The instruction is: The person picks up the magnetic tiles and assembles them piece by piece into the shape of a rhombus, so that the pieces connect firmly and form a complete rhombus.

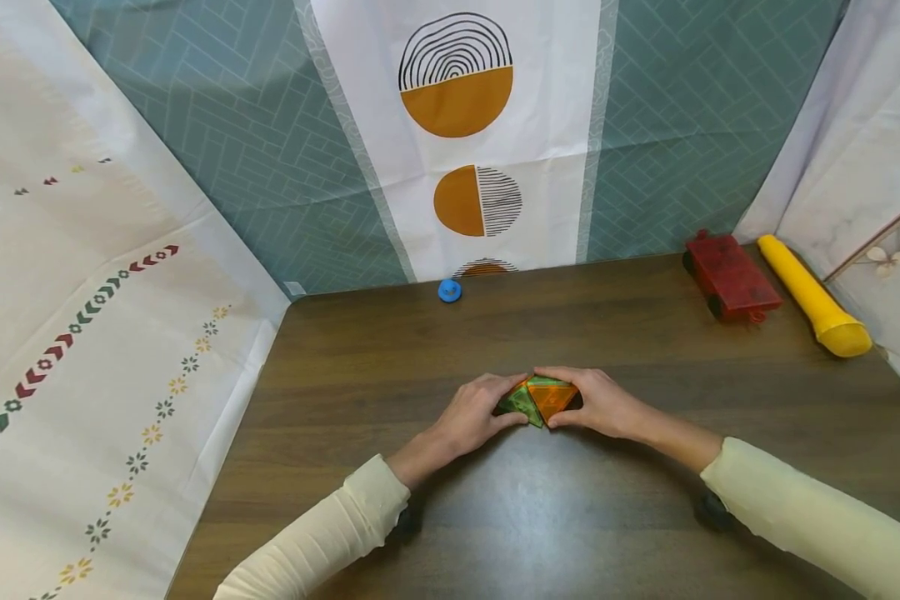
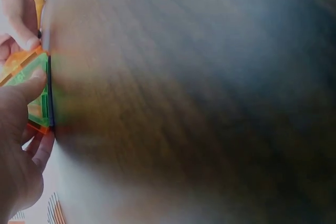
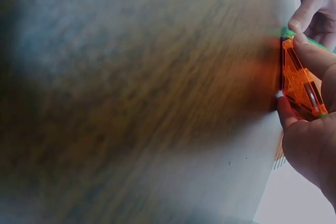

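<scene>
On the wooden table, translucent triangular magnetic tiles lean together in a small pyramid shape. A green tile forms the left face, and an orange tile the right. My left hand grips the left side, its thumb on the green tile and fingers round the back. From the right, my right hand holds the orange tile between thumb and fingers. A dark strip runs along the base in the left wrist view. The pyramid's back is partly hidden by the hands.
A small blue round piece lies by the table's back edge. At the back right are a red toy cart with dark wheels and a yellow plastic bat-like toy. Patterned cloths hang around the table.
</scene>
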{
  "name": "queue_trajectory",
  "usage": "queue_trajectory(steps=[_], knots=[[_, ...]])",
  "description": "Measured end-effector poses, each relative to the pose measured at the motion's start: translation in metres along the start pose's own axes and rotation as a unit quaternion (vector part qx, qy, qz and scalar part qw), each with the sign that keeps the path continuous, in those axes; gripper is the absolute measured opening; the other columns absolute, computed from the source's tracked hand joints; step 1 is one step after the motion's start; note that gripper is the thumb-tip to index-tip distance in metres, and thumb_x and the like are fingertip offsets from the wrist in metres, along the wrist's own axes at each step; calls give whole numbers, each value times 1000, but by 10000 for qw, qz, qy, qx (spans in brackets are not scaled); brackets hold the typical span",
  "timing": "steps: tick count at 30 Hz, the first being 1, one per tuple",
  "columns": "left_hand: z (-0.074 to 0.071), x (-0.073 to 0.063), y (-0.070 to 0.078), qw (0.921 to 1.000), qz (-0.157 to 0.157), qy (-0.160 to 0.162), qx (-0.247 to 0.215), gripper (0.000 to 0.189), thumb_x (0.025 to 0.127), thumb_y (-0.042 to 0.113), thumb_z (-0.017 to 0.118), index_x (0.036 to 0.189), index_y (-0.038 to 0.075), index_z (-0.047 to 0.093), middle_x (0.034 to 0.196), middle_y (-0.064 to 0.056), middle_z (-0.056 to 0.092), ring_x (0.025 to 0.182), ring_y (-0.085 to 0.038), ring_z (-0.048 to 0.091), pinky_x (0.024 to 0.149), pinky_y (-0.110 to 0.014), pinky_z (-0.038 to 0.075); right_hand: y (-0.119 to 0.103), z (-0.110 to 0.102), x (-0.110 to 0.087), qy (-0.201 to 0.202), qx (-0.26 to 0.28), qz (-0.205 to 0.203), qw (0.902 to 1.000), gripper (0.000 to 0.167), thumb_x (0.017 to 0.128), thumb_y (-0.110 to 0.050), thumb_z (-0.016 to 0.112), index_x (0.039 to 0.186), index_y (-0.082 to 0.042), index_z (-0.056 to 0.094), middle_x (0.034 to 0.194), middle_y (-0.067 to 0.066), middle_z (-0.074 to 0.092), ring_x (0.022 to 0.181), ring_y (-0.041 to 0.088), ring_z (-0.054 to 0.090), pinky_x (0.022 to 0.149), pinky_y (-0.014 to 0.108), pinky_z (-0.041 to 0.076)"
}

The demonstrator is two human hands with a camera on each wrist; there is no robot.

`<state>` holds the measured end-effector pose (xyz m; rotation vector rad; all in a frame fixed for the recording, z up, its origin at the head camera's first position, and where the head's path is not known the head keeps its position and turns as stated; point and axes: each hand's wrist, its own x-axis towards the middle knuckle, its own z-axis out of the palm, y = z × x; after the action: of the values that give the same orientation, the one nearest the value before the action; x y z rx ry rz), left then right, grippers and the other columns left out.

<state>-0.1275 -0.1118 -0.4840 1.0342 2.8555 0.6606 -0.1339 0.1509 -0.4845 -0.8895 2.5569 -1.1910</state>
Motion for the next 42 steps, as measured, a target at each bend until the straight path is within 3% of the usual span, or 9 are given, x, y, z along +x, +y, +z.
queue_trajectory(steps=[11, 25, 37, 42], knots=[[1, 1, -1, 10000, -54, 68, 6, 63, 98, 40, 78, 153, 15, 59, 138, -1, 70, 121, -18, 66, 99, -38, 56, -4, -1, 1, 41, 15, 47, 10000, 79, 84, -22, 93, 151, 1, 57, 137, 18, 69, 104, 21, 68, 91, 40, 58], [1, 0, -1, 9991, -253, 137, -325, 61, 97, 40, 78, 151, 16, 62, 139, 0, 70, 123, -19, 66, 100, -39, 56, -5, -1, 3, 98, -36, -46, 9999, 74, 85, -23, 92, 147, 1, 61, 135, 19, 70, 100, 18, 69, 86, 35, 57], [1, -1, 1, 9995, -173, 40, -250, 63, 99, 41, 77, 154, 15, 58, 142, 0, 68, 124, -19, 65, 102, -39, 55, -4, -2, 2, -45, -61, 58, 10000, 78, 85, -22, 92, 151, 2, 57, 130, 17, 71, 99, 17, 67, 86, 35, 58], [1, -4, 0, 9997, -95, -25, -220, 70, 98, 39, 79, 158, 14, 53, 142, -5, 67, 126, -21, 64, 104, -41, 54, -7, 0, 1, -77, -204, 105, 9997, 84, 83, -22, 93, 154, 1, 53, 134, 18, 69, 106, 22, 68, 93, 44, 58]])
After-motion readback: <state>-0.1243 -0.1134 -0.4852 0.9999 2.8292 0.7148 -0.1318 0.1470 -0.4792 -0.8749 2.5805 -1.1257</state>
